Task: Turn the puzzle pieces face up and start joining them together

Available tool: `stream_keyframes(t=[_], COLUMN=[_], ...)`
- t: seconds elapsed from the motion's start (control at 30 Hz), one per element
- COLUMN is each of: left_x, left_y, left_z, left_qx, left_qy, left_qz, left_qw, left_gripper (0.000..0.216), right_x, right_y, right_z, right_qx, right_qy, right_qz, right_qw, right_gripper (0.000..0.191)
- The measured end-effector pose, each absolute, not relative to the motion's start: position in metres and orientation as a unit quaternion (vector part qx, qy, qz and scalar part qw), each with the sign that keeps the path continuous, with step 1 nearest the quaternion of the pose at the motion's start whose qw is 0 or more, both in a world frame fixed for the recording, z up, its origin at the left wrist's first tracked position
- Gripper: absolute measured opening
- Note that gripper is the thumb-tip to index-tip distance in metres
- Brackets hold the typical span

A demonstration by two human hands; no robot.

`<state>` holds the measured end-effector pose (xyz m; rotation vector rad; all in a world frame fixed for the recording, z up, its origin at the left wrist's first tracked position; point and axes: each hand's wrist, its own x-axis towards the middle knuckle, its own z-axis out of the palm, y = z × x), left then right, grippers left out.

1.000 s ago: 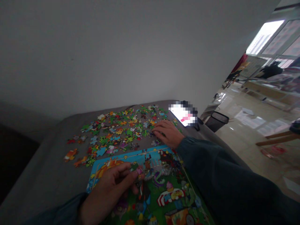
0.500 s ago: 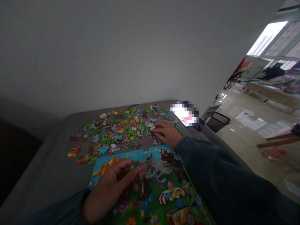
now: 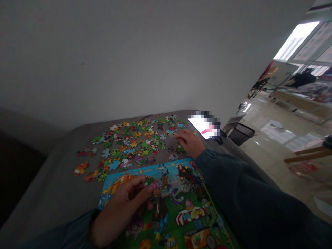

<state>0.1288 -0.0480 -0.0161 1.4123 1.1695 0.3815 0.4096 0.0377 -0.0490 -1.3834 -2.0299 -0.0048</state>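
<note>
L hand (image 3: 124,204) pinches a small dark-green cardboard puzzle piece (image 3: 149,181) btwn thumb & fingers, over the blue-edged colourful puzzle board (image 3: 181,211). R hand (image 3: 189,141) curled, fingers down among loose multicoloured pieces (image 3: 129,148) on grey table (image 3: 52,193); can't tell if it grips one, too dim.
</note>
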Motion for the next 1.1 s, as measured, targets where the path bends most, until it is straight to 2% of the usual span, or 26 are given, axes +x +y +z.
stream_keyframes(t=[0.23, 0.37, 0.47, 0.57, 0.67, 0.73, 0.83, 0.93, 1.1], left_x=[0.131, 0.130, 0.130, 0.130, 0.130, 0.130, 0.128, 0.127, 0.128], left_y=[-0.049, -0.049, -0.049, -0.049, -0.047, -0.045, -0.044, -0.044, -0.045], left_z=[-0.013, -0.015, -0.013, -0.012, -0.013, -0.015, -0.017, -0.018, -0.016], left_qx=[0.592, 0.594, 0.588, 0.576, 0.560, 0.561, 0.578, 0.600, 0.629], left_qy=[0.512, 0.509, 0.506, 0.496, 0.486, 0.478, 0.468, 0.468, 0.478], left_qz=[0.178, 0.186, 0.189, 0.204, 0.223, 0.222, 0.211, 0.196, 0.173], left_qw=[0.597, 0.595, 0.602, 0.617, 0.633, 0.638, 0.634, 0.619, 0.588], left_gripper=[0.045, 0.043, 0.043, 0.043, 0.045, 0.044, 0.040, 0.038, 0.040], right_x=[0.407, 0.407, 0.409, 0.407, 0.395, 0.381, 0.360, 0.346, 0.341], right_y=[0.031, 0.026, 0.026, 0.021, 0.005, -0.011, -0.033, -0.045, -0.048], right_z=[-0.042, -0.038, -0.033, -0.023, -0.008, -0.001, 0.000, -0.005, -0.011], right_qx=[-0.520, -0.511, -0.512, -0.519, -0.491, -0.436, -0.386, -0.394, -0.433], right_qy=[-0.831, -0.840, -0.831, -0.790, -0.728, -0.679, -0.620, -0.588, -0.561], right_qz=[-0.065, -0.083, -0.064, 0.027, 0.239, 0.413, 0.550, 0.594, 0.594], right_qw=[0.185, 0.164, 0.209, 0.324, 0.415, 0.421, 0.406, 0.382, 0.381], right_gripper=[0.035, 0.056, 0.059, 0.049, 0.034, 0.023, 0.017, 0.020, 0.026])
